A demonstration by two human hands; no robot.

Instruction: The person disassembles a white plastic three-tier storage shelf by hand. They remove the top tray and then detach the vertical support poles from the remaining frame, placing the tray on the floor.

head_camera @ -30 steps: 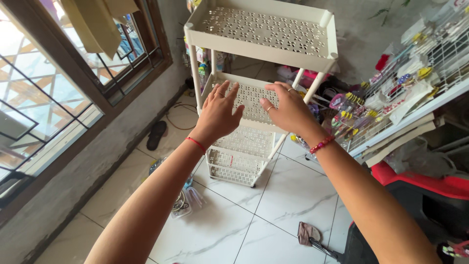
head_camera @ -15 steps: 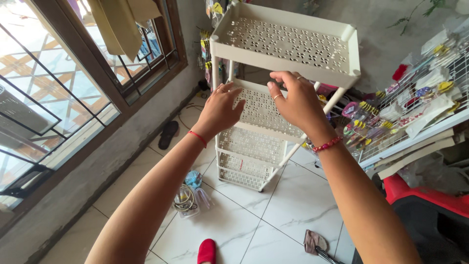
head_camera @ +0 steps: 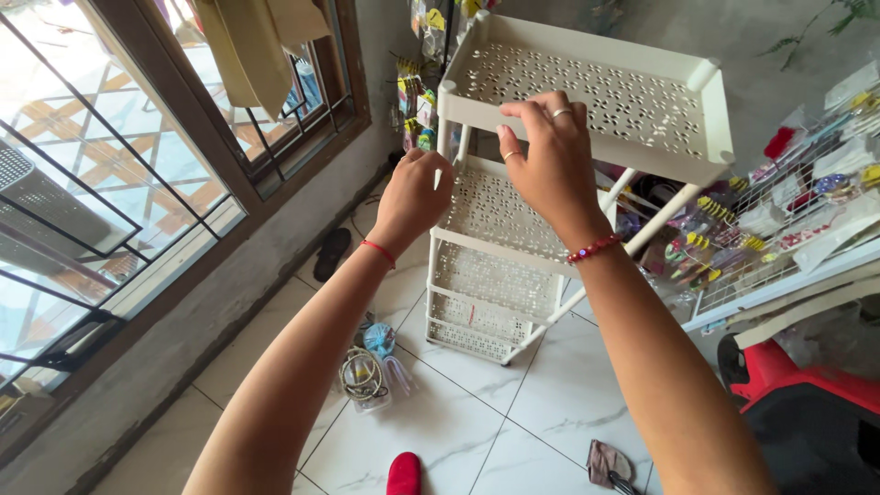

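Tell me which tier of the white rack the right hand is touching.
The top tier: the right hand grips its near rim. It sits highest; the second tier and lower tiers lie beneath, untouched by that hand.

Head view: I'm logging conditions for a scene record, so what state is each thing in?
White shelf rack: standing, tiers bare.
Left hand: closed around the rack's front corner post.
Right hand: fingers on the top tier's front rim.
Window: shut, barred.
Cloth: hanging.
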